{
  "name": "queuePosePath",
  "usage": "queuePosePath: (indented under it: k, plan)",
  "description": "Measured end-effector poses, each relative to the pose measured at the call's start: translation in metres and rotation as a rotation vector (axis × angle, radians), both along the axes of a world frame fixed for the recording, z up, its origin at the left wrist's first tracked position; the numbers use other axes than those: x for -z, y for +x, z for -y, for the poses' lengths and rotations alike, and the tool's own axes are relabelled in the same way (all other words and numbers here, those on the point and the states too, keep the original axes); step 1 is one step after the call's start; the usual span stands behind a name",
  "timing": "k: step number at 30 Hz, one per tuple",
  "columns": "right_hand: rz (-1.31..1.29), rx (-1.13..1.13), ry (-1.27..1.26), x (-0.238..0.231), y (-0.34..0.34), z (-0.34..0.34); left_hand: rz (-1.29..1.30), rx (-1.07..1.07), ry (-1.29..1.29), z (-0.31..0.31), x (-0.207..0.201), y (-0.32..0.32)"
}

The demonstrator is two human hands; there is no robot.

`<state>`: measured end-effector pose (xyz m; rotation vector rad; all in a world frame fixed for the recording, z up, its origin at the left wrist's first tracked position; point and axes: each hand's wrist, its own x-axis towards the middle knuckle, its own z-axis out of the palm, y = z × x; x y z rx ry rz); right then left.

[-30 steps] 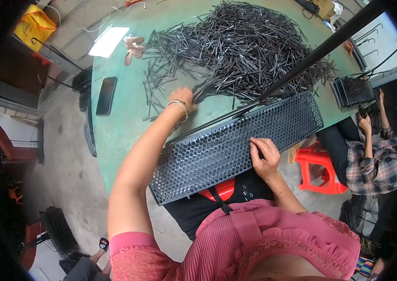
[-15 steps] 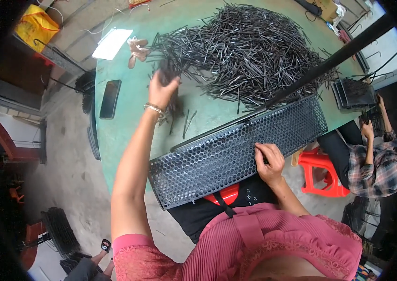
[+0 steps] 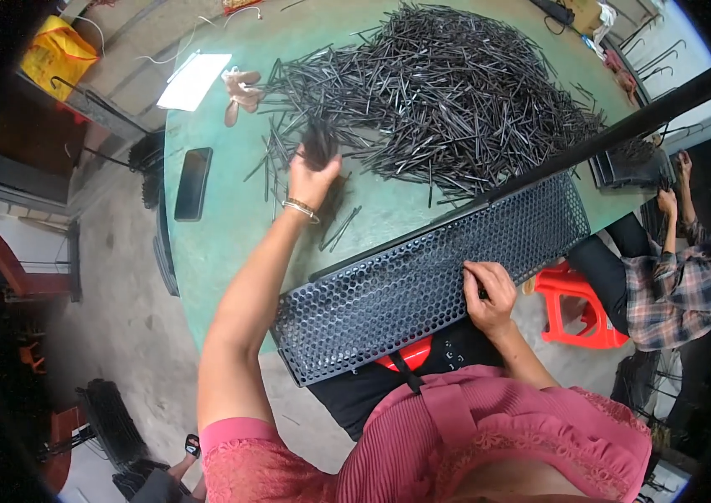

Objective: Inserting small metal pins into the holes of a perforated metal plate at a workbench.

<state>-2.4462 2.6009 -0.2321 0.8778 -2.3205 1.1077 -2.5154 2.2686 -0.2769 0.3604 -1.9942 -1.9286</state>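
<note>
A bunch of thin black sticks [image 3: 319, 144] is in my left hand [image 3: 313, 180], its fingers closed round them above the green table. Just beyond lies a big heap of the same black sticks [image 3: 464, 92]. A long dark tray full of round holes [image 3: 372, 306] rests at a slant on the table's near edge and over my lap. My right hand [image 3: 491, 295] is at the tray's near edge, thumb and fingers curled together; whatever is between them is too small to make out. A few loose sticks [image 3: 341, 228] lie between my left hand and the tray.
On the green table [image 3: 230, 251] are a phone [image 3: 193, 184], white paper [image 3: 193, 81] and a glove [image 3: 242, 96]. A black bar [image 3: 623, 121] slants across the right side. At right, a person in a plaid shirt [image 3: 682, 293] works near a red stool [image 3: 577, 306].
My left hand has moved right and slightly nearer, with a bunch of sticks now showing in it. My right hand stays by the tray's near edge.
</note>
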Motion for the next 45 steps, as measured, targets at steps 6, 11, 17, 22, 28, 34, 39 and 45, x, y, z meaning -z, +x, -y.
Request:
queuePosePath:
  k: [6, 11, 17, 22, 28, 34, 39, 45]
  plan:
    - [-0.007, 0.001, 0.008, -0.002, 0.001, 0.002, -0.025, 0.130, -0.080, 0.011, 0.029, 0.000]
    - [-0.013, 0.002, 0.007, -0.002, 0.000, 0.001, 0.271, -0.096, 0.289, 0.026, -0.005, -0.022]
    - [-0.003, -0.121, -0.050, -0.016, 0.007, 0.004, 0.078, -0.133, 0.804, 0.055, -0.051, 0.002]
    - [0.256, -0.383, -0.312, -0.053, 0.039, 0.040, -0.102, -0.098, 0.795, -0.001, -0.118, 0.067]
    - [1.377, -0.654, -0.772, -0.070, 0.034, 0.084, 0.104, 0.092, 0.708, -0.123, -0.147, 0.195]
    - [1.617, -0.904, -0.523, -0.062, 0.057, 0.064, 0.164, 0.176, 1.082, -0.200, -0.100, 0.265]
    - [1.570, -0.815, -0.402, -0.041, 0.067, 0.028, 0.299, 0.130, 0.819, -0.234, -0.077, 0.276]
    - [1.412, -0.695, -0.433, -0.037, 0.061, -0.006, 0.284, 0.138, 0.790, -0.243, -0.075, 0.283]
